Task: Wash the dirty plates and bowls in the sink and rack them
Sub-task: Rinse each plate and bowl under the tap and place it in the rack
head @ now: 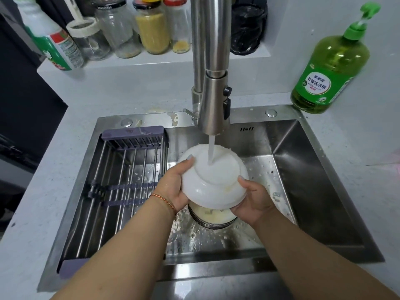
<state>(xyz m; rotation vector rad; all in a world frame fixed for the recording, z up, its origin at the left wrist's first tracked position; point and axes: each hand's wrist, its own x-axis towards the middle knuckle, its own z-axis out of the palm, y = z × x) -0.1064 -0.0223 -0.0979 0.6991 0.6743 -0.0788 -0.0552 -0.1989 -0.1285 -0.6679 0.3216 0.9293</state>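
Over sink (pixel 320 169): upturned bowl (pixel 213 180) between both hands (pixel 216 198).

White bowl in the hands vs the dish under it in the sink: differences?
The white bowl is held upside down by both hands under the tap stream; the lower dish sits upright on the sink floor. The bowl's outside looks mostly clean; the dish holds yellowish residue. Both are round.

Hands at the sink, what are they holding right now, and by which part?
Both hold one white bowl, turned bottom up under the running tap. The left hand grips its left side, the right hand its right side near the rim.
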